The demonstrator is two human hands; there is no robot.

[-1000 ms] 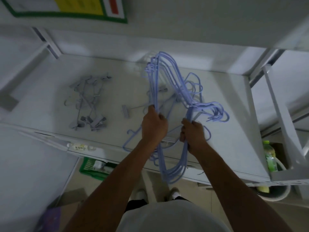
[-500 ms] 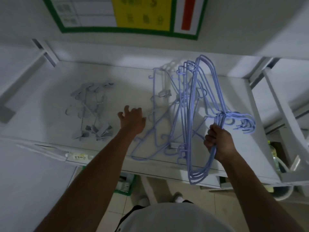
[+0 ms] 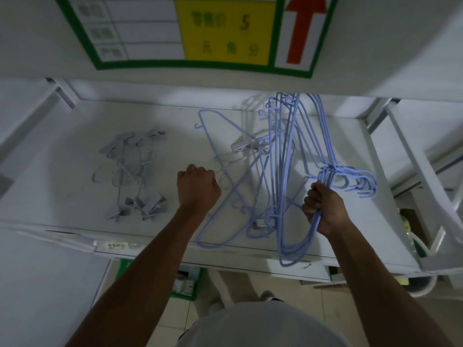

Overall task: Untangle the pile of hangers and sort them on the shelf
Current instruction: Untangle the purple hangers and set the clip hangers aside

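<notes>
My right hand (image 3: 323,209) grips a bundle of several blue wire hangers (image 3: 288,171) just below their hooks. The bundle stands on edge over the right half of the white shelf (image 3: 62,176), its lower end hanging past the front edge. A few loose blue hangers (image 3: 215,151) lie tangled flat on the shelf between my hands, with grey clips among them. My left hand (image 3: 198,189) is curled into a fist on the shelf, left of that tangle, closed over a grey clip hanger (image 3: 224,180) whose thin wire hook shows by the knuckles. A heap of grey clip hangers (image 3: 135,176) lies at the left.
A green-framed sign (image 3: 225,33) with a red arrow hangs on the shelf above. Slanted white shelf supports (image 3: 411,151) stand at the right. Below the shelf are a green crate (image 3: 185,284) and, at the right, a bucket (image 3: 421,284).
My left hand let go of the bundle, reached left over the shelf and closed into a fist. My right hand carried the bundle to the right. The view tilted up.
</notes>
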